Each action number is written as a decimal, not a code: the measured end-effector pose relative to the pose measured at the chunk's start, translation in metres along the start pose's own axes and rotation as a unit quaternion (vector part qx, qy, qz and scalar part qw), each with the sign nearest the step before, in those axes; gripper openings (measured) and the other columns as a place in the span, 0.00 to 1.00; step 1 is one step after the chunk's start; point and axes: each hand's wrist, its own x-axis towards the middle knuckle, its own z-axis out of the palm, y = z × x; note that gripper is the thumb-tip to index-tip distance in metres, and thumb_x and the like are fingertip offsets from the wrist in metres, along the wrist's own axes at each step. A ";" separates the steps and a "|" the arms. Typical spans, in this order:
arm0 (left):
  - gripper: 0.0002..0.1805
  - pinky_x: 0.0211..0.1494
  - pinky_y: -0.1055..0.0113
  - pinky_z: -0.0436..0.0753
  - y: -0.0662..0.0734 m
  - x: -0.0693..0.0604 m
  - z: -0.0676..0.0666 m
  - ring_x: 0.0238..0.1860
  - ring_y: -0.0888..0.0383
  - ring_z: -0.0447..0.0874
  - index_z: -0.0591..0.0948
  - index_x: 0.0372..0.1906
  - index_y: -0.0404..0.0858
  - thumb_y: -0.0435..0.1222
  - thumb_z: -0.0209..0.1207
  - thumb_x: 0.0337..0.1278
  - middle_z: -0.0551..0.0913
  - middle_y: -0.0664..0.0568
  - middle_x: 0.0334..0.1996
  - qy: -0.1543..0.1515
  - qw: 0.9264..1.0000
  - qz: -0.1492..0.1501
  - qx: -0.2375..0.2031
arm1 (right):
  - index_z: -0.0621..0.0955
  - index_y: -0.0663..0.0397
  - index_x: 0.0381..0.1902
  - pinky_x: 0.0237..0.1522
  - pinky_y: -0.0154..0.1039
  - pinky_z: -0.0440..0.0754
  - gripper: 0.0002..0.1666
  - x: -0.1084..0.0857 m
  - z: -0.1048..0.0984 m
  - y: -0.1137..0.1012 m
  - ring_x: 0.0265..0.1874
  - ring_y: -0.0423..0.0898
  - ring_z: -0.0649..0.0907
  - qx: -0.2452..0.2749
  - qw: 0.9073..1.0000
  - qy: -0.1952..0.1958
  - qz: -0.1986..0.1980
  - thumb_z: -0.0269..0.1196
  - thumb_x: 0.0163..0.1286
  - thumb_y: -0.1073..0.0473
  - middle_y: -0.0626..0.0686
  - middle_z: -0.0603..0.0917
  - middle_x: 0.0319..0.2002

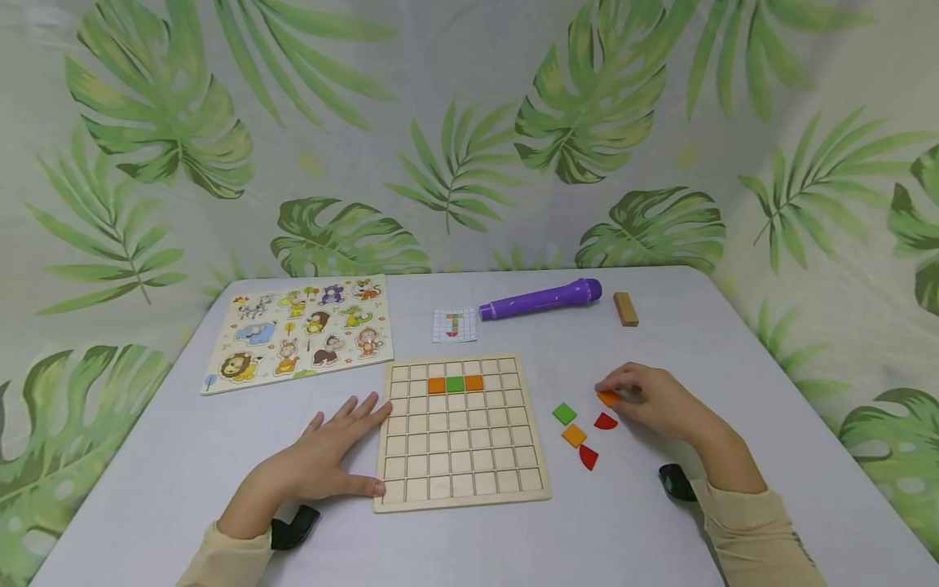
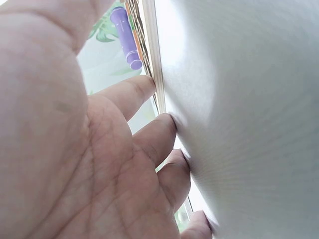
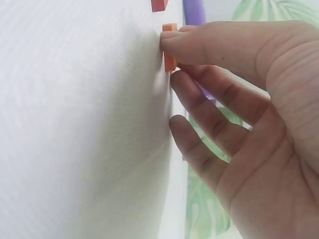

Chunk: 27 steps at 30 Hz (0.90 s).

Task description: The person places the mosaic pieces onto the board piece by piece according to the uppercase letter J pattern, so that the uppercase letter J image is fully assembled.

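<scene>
A wooden grid board (image 1: 462,424) lies flat, with two orange square tiles (image 1: 437,386) and a green square tile (image 1: 456,383) between them in one row. My left hand (image 1: 323,461) rests spread on the table, index fingertip and thumb touching the board's left edge. To the right of the board, my right hand (image 1: 656,399) pinches an orange tile (image 3: 170,47) between thumb and fingers, at the tabletop. Beside it lie a green tile (image 1: 564,413), a lighter orange tile (image 1: 575,435) and two red quarter-circle tiles (image 1: 588,457).
A pattern card (image 1: 454,325) lies beyond the board, near a purple toy microphone (image 1: 540,300). A wooden block (image 1: 626,310) is at the back right. An animal puzzle board (image 1: 301,334) takes up the back left. Leaf-print cloth (image 1: 455,163) hangs behind the table.
</scene>
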 end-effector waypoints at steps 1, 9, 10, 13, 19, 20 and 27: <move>0.62 0.79 0.18 0.40 0.000 0.000 0.000 0.88 0.30 0.42 0.56 0.88 0.51 0.66 0.73 0.54 0.48 0.44 0.89 0.001 1.000 0.000 0.001 | 0.90 0.56 0.55 0.65 0.65 0.83 0.17 0.000 0.000 0.000 0.58 0.61 0.86 -0.001 1.000 0.001 0.002 0.70 0.69 0.70 0.56 0.89 0.53; 0.62 0.79 0.18 0.41 -0.001 0.001 0.001 0.88 0.30 0.43 0.56 0.88 0.52 0.67 0.72 0.54 0.49 0.44 0.89 0.005 1.000 0.003 0.008 | 0.90 0.56 0.55 0.65 0.65 0.83 0.16 0.000 0.000 0.001 0.56 0.59 0.85 -0.008 1.000 0.000 0.014 0.72 0.70 0.66 0.55 0.88 0.52; 0.62 0.79 0.18 0.41 -0.001 0.001 0.001 0.88 0.30 0.43 0.56 0.88 0.52 0.67 0.72 0.54 0.49 0.44 0.89 0.005 1.000 0.003 0.008 | 0.90 0.56 0.55 0.65 0.65 0.83 0.16 0.000 0.000 0.000 0.56 0.59 0.85 -0.009 1.000 0.000 0.015 0.72 0.70 0.66 0.55 0.88 0.52; 0.62 0.79 0.18 0.41 -0.001 0.001 0.001 0.88 0.30 0.43 0.56 0.88 0.51 0.66 0.72 0.53 0.49 0.44 0.89 0.006 1.000 0.003 0.007 | 0.90 0.56 0.55 0.65 0.64 0.83 0.15 0.000 0.000 0.000 0.56 0.58 0.85 -0.012 1.000 0.000 0.014 0.72 0.70 0.65 0.55 0.88 0.52; 0.62 0.79 0.18 0.41 -0.002 0.001 0.001 0.88 0.30 0.43 0.56 0.88 0.51 0.66 0.73 0.53 0.49 0.44 0.89 0.005 1.000 0.001 0.006 | 0.89 0.58 0.55 0.65 0.63 0.84 0.16 0.001 0.001 0.000 0.55 0.58 0.86 -0.014 1.000 0.001 0.012 0.72 0.71 0.65 0.55 0.88 0.52; 0.62 0.79 0.18 0.41 -0.002 0.001 0.001 0.88 0.31 0.43 0.56 0.88 0.52 0.66 0.73 0.54 0.49 0.44 0.89 0.004 1.000 0.000 0.006 | 0.89 0.58 0.55 0.65 0.63 0.84 0.16 0.001 0.001 0.000 0.55 0.58 0.86 -0.015 1.000 0.000 0.013 0.72 0.71 0.65 0.55 0.88 0.52; 0.62 0.80 0.18 0.40 -0.001 0.001 0.001 0.88 0.31 0.42 0.56 0.88 0.52 0.66 0.73 0.53 0.49 0.44 0.89 0.003 1.000 -0.003 0.002 | 0.89 0.59 0.55 0.65 0.63 0.83 0.16 0.001 0.002 0.002 0.55 0.57 0.86 -0.020 1.000 0.003 0.007 0.73 0.70 0.65 0.55 0.88 0.51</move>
